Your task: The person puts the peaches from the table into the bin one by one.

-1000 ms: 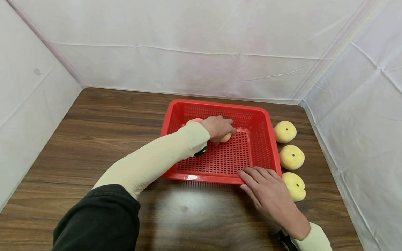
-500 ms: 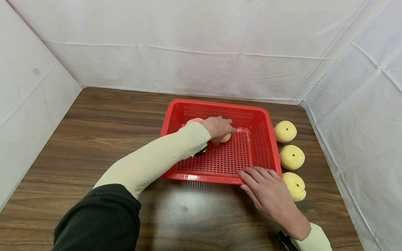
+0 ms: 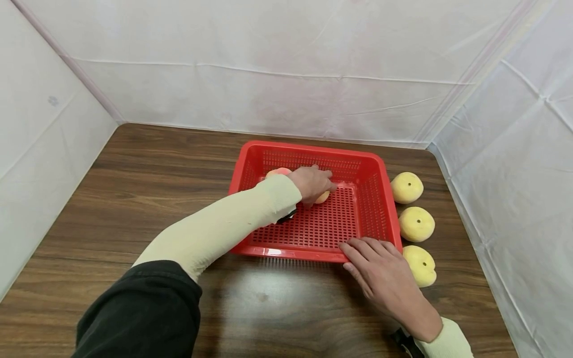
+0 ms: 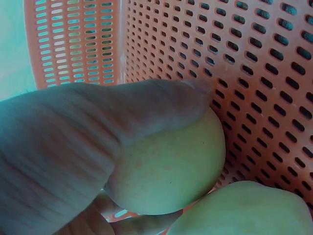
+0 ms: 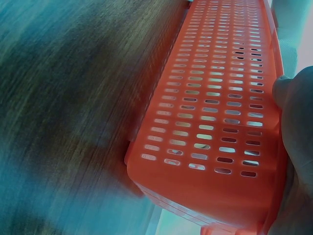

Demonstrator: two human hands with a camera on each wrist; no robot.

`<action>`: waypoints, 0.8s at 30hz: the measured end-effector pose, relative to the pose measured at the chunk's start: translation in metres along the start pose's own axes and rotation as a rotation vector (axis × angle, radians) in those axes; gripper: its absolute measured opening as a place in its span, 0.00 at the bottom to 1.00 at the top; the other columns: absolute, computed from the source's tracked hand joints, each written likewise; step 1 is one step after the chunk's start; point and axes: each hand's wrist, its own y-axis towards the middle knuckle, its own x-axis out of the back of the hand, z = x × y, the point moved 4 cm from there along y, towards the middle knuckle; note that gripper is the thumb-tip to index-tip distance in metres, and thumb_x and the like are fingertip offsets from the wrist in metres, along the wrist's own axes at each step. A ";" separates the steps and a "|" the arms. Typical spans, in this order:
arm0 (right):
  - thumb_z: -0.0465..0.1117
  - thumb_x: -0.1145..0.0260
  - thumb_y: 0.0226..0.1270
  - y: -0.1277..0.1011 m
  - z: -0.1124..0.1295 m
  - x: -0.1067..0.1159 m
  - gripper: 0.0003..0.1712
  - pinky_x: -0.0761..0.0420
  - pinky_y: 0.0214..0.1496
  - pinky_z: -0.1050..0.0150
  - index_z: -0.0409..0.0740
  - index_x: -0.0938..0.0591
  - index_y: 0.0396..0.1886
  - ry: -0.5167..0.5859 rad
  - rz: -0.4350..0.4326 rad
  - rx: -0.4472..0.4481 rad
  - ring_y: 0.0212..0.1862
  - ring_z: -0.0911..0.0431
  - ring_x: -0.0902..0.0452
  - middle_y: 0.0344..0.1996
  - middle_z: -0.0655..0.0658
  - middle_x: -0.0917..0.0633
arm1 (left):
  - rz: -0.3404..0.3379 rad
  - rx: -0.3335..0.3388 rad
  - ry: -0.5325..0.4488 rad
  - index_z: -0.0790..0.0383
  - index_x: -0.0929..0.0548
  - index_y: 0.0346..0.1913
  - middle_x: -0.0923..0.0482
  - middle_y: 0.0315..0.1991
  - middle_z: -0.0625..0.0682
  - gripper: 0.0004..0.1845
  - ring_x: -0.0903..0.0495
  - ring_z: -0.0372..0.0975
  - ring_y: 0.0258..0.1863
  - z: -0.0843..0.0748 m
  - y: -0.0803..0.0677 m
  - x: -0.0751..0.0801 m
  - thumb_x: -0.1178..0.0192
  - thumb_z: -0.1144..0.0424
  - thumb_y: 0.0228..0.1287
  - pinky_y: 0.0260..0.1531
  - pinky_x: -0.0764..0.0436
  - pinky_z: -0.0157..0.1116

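Nothing has shifted since a second ago: the left hand (image 3: 311,183) still grips a peach (image 4: 171,171) inside the red basket (image 3: 380,174), beside a second peach (image 3: 277,172). The right hand (image 3: 385,276) lies flat, fingers straight, on the basket's near rim. Three yellow peaches (image 3: 416,223) line the table (image 3: 134,189) beside one basket.

Hidden and cut-off parts around the red perforated plastic basket (image 3: 378,199)

The left hand (image 3: 311,183) is covering most of a round yellow-pink peach (image 3: 322,197); a second peach (image 3: 277,172) at its nine o'clock is peeking out behind the cream sleeve (image 3: 233,221). The left wrist view is cropping a peach (image 4: 244,210) at five o'clock; the wooden tabletop (image 5: 58,112) is blurring in the right wrist view.
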 end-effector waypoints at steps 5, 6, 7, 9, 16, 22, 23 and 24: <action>0.56 0.50 0.84 0.000 -0.001 0.000 0.25 0.19 0.56 0.49 0.51 0.17 0.63 -0.005 0.021 -0.007 0.57 0.48 0.17 0.54 0.48 0.12 | -0.003 0.010 0.012 0.37 0.36 0.80 0.42 0.82 0.55 0.42 0.40 0.59 0.81 0.001 0.000 0.000 0.29 0.60 0.67 0.69 0.24 0.53; 0.56 0.51 0.84 0.000 -0.001 0.000 0.25 0.19 0.56 0.49 0.51 0.17 0.63 -0.006 0.025 -0.008 0.57 0.48 0.17 0.54 0.47 0.12 | -0.003 0.011 0.012 0.37 0.36 0.80 0.41 0.81 0.55 0.42 0.40 0.59 0.80 0.001 0.000 0.001 0.29 0.59 0.67 0.69 0.23 0.52; 0.57 0.52 0.84 0.000 -0.001 0.000 0.26 0.19 0.56 0.49 0.51 0.17 0.63 -0.008 0.029 -0.010 0.57 0.48 0.17 0.55 0.48 0.12 | -0.002 0.012 0.010 0.38 0.36 0.80 0.41 0.81 0.55 0.43 0.39 0.59 0.80 0.001 0.000 0.001 0.29 0.58 0.66 0.69 0.23 0.52; 0.58 0.56 0.85 0.000 -0.001 0.000 0.28 0.19 0.56 0.49 0.51 0.17 0.63 -0.009 0.032 -0.011 0.57 0.48 0.17 0.54 0.47 0.12 | 0.005 0.014 -0.001 0.38 0.37 0.80 0.41 0.81 0.55 0.43 0.39 0.58 0.80 0.002 0.000 0.003 0.28 0.56 0.65 0.69 0.23 0.52; 0.59 0.60 0.86 0.001 0.000 0.000 0.31 0.19 0.55 0.49 0.50 0.16 0.62 -0.009 0.025 -0.010 0.57 0.48 0.17 0.54 0.47 0.12 | 0.009 -0.006 0.004 0.39 0.38 0.81 0.43 0.82 0.55 0.43 0.38 0.57 0.79 0.005 -0.002 0.006 0.29 0.53 0.67 0.71 0.26 0.52; 0.60 0.62 0.86 0.000 0.000 0.000 0.32 0.19 0.56 0.49 0.50 0.17 0.63 -0.012 0.036 -0.014 0.57 0.48 0.17 0.54 0.47 0.12 | -0.004 -0.020 0.016 0.41 0.35 0.79 0.37 0.78 0.55 0.40 0.31 0.55 0.74 0.005 -0.003 0.006 0.30 0.51 0.67 0.68 0.23 0.50; 0.60 0.62 0.86 0.000 0.000 0.000 0.32 0.19 0.56 0.49 0.51 0.17 0.63 -0.012 0.037 -0.014 0.57 0.48 0.17 0.54 0.48 0.12 | -0.005 -0.020 0.014 0.41 0.35 0.79 0.37 0.78 0.55 0.40 0.31 0.55 0.73 0.005 -0.003 0.007 0.30 0.51 0.67 0.68 0.22 0.50; 0.60 0.62 0.86 0.000 0.000 0.000 0.32 0.19 0.56 0.49 0.51 0.17 0.63 -0.012 0.037 -0.015 0.57 0.48 0.17 0.54 0.48 0.12 | -0.008 -0.019 0.012 0.41 0.34 0.79 0.37 0.78 0.55 0.39 0.30 0.55 0.72 0.006 -0.003 0.007 0.30 0.51 0.67 0.68 0.22 0.50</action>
